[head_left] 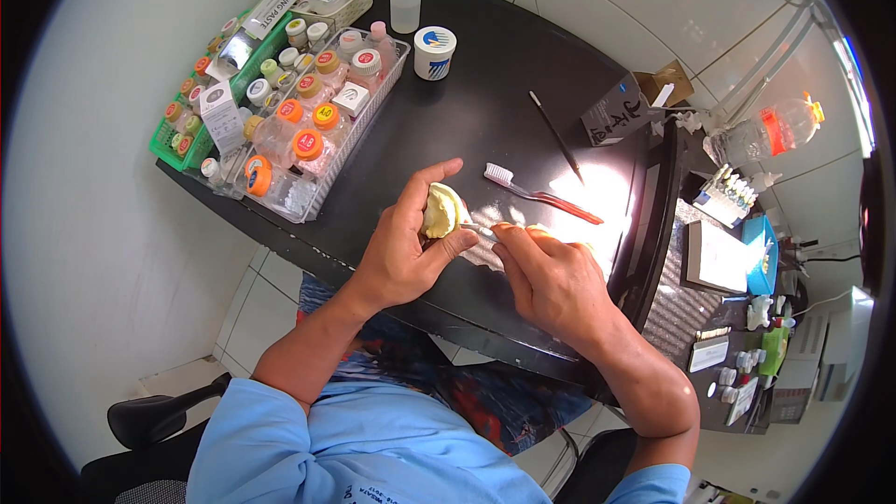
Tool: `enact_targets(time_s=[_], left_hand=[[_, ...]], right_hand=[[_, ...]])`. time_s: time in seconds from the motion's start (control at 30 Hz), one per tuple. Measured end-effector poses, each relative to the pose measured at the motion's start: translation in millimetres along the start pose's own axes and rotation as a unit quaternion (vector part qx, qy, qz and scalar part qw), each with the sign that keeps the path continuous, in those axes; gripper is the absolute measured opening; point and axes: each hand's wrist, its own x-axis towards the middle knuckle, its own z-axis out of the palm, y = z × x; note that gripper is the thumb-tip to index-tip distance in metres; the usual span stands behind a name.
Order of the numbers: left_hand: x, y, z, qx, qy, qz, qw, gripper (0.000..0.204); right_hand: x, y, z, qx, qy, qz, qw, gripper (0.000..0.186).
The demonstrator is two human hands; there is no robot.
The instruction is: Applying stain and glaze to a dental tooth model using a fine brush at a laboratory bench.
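Note:
My left hand (397,252) is wrapped round a pale yellow plaster dental cast (441,210), its index finger raised along the cast's upper side. My right hand (551,280) grips a thin metal tool (474,228), whose working end meets the cast's right side near my left thumb. A crumpled light paper or cloth (481,252) lies under the hands. Just beyond them a toothbrush (541,196) with a red handle and white bristles lies on the black desk (495,56), with a slim dark brush (555,135) farther back.
Baskets (313,196) of small bottles and jars fill the left. A white tub (435,51) and squeeze bottle (405,0) stand at the back. A box (607,117), water bottle (756,135), blue tray (761,252) and pale slab (709,257) sit to the right.

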Motion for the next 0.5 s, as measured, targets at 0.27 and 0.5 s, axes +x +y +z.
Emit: enact_targets(time_s=[0.27,0.5], left_hand=[[1.6,-4.4,-0.3,0.036,0.014,0.038,0.999,0.063],[0.4,1.4,0.5,0.071,0.012,0.032,0.997,0.053]], right_hand=[[-0.9,-0.1,0.7,-0.011,-0.001,-0.004,1.0,0.023],[-3.7,0.6,0.9,-0.012,0.012,-0.021,1.0,0.028]])
